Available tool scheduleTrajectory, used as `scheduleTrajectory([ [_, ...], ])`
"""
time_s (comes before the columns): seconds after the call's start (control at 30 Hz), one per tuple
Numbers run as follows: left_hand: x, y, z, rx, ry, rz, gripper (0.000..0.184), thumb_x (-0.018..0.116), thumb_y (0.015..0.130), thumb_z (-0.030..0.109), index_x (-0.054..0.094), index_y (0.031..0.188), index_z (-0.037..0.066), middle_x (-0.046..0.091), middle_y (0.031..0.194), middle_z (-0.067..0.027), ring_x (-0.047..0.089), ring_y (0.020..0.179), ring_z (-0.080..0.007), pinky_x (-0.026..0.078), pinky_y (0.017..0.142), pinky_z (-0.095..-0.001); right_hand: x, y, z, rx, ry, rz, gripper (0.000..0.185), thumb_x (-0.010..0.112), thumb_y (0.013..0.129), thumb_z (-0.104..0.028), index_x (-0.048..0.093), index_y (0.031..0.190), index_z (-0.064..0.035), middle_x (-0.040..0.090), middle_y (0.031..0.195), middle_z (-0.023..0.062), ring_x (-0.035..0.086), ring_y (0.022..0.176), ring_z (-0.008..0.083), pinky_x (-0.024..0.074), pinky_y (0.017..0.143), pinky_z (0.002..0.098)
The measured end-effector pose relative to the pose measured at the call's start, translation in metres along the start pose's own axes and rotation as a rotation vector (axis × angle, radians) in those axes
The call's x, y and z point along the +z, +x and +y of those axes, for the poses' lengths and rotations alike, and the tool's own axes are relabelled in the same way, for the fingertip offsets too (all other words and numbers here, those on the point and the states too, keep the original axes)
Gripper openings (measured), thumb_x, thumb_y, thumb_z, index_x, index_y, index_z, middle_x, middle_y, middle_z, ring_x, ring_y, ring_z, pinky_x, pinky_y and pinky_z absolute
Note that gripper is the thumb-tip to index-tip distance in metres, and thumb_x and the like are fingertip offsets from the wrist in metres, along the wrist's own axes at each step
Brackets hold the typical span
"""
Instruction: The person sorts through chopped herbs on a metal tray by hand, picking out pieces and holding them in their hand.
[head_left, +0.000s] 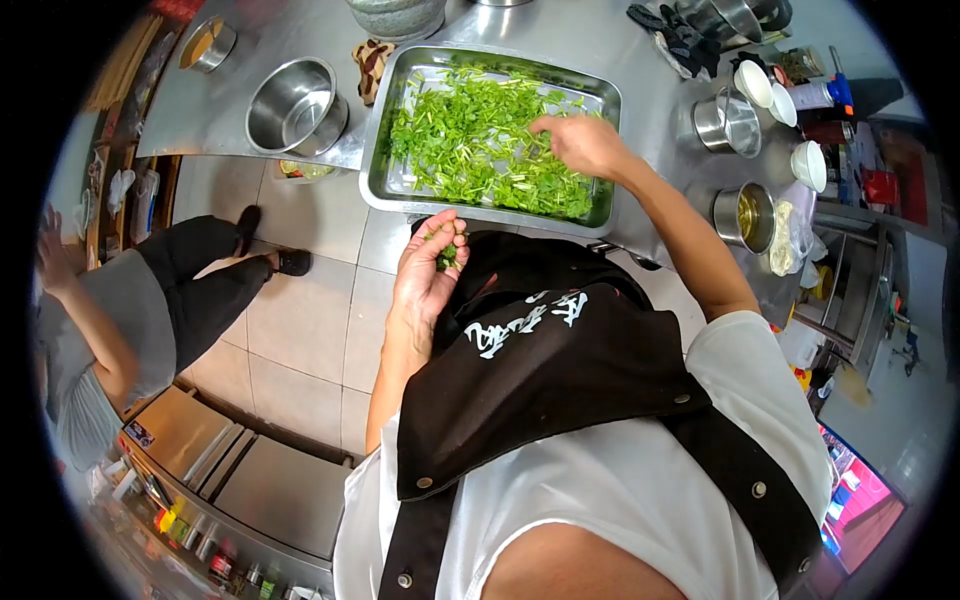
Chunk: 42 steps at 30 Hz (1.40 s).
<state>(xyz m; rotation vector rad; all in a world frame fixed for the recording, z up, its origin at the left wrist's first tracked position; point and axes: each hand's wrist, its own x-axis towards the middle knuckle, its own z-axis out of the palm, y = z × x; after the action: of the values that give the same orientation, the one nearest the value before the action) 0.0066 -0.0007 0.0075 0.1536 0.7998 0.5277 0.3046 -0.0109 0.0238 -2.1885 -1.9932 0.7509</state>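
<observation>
A rectangular steel tray (pixel 370 170) holds a loose spread of chopped leafy greens (pixel 460 130), with short pale stems among the leaves. My right hand (pixel 588 147) reaches over the tray's right half. Its fingers are curled together at the greens; whatever they pinch is hidden. In front of the tray's near edge, my left hand (pixel 430 268) is cupped palm up. Its fingers are closed around a small clump of greens (pixel 446 257).
On the steel counter (pixel 660 190) stand a steel pot (pixel 298 107) at left and small pots (pixel 745 217) and white bowls (pixel 808 166) at right. A camouflage cloth (pixel 371 70) lies beside the tray. Another person (pixel 120 330) is at far left.
</observation>
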Motion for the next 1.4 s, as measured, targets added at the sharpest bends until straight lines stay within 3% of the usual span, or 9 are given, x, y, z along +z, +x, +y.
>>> scheduleTrajectory([
  [0.3,0.002,0.002,-0.002,-0.01,0.001,-0.013,0.021,0.058,0.086,0.001,0.057,0.106,0.002,0.063,0.092,-0.0071,0.058,0.074,-0.0128,0.05,0.066,-0.0237,0.018,0.014,-0.002,-0.155,0.222,0.073,0.029,0.05,0.082,-0.015,0.058,0.11,-0.0155,0.067,0.088,0.0103,0.063,0.082,0.0299,0.0486,0.073,0.0425],
  [0.5,-0.003,0.001,-0.002,0.015,-0.005,-0.014,0.02,0.058,0.086,0.001,0.057,0.106,0.003,0.063,0.092,-0.007,0.058,0.074,-0.0124,0.05,0.067,-0.0234,0.009,0.015,-0.008,-0.086,0.17,0.164,0.028,0.05,0.083,-0.014,0.059,0.11,-0.0161,0.067,0.085,0.008,0.063,0.08,0.0291,0.0484,0.074,0.0419],
  [0.6,-0.004,0.0,-0.002,0.006,-0.007,-0.003,0.02,0.058,0.086,0.001,0.057,0.106,0.002,0.063,0.092,-0.0071,0.058,0.074,-0.0126,0.05,0.067,-0.0234,0.012,0.015,-0.003,-0.098,0.194,0.085,0.029,0.051,0.081,-0.013,0.06,0.108,-0.0155,0.066,0.081,0.0077,0.063,0.078,0.0284,0.0484,0.072,0.0406],
  [0.7,-0.002,-0.002,-0.003,0.001,-0.018,0.003,0.02,0.057,0.086,0.001,0.057,0.106,0.002,0.063,0.092,-0.0073,0.058,0.074,-0.0128,0.05,0.067,-0.0235,0.01,0.002,0.006,-0.155,0.224,-0.026,0.035,0.045,0.074,0.001,0.06,0.105,-0.008,0.066,0.074,0.0058,0.063,0.069,0.0221,0.0488,0.066,0.0344],
  [0.8,-0.006,0.0,-0.003,0.008,-0.017,-0.003,0.02,0.057,0.086,0.001,0.057,0.106,0.002,0.063,0.092,-0.0073,0.059,0.074,-0.0129,0.05,0.067,-0.0236,0.002,-0.008,0.02,-0.047,0.347,-0.153,0.029,0.053,0.075,-0.011,0.062,0.103,-0.0131,0.066,0.08,0.0087,0.063,0.074,0.027,0.0484,0.065,0.0403],
  [0.9,-0.007,0.003,-0.003,0.0,-0.01,-0.019,0.02,0.057,0.086,0.001,0.057,0.106,0.002,0.063,0.092,-0.0072,0.059,0.074,-0.0128,0.05,0.067,-0.0236,-0.006,-0.007,0.022,0.009,0.187,0.058,0.027,0.053,0.076,-0.01,0.062,0.101,-0.0131,0.066,0.079,0.0094,0.063,0.074,0.0266,0.0485,0.066,0.0408],
  [1.0,-0.001,0.004,-0.002,-0.016,0.0,-0.029,0.02,0.057,0.086,0.001,0.057,0.106,0.003,0.063,0.091,-0.007,0.059,0.074,-0.0127,0.05,0.067,-0.0235,0.004,-0.002,0.013,-0.158,0.303,0.146,0.024,0.052,0.078,-0.008,0.061,0.1,-0.0126,0.065,0.078,0.0103,0.062,0.076,0.0282,0.0486,0.068,0.0418],
  [1.1,0.002,0.003,-0.002,-0.019,0.009,-0.03,0.021,0.058,0.086,0.001,0.056,0.107,0.003,0.063,0.091,-0.0069,0.059,0.074,-0.0127,0.05,0.067,-0.0235,0.016,-0.002,-0.003,-0.263,0.104,0.255,0.02,0.056,0.078,-0.005,0.058,0.097,-0.0092,0.061,0.076,0.0055,0.06,0.072,0.0238,0.0485,0.065,0.0367],
  [1.4,-0.002,0.0,-0.002,0.001,-0.009,-0.003,0.021,0.058,0.086,0.001,0.056,0.106,0.003,0.063,0.091,-0.007,0.058,0.073,-0.0123,0.05,0.066,-0.0235,0.027,0.006,-0.009,-0.228,-0.12,0.175,0.029,0.053,0.076,-0.003,0.057,0.102,-0.0137,0.062,0.079,0.0049,0.059,0.084,0.0267,0.0486,0.067,0.0397],
])
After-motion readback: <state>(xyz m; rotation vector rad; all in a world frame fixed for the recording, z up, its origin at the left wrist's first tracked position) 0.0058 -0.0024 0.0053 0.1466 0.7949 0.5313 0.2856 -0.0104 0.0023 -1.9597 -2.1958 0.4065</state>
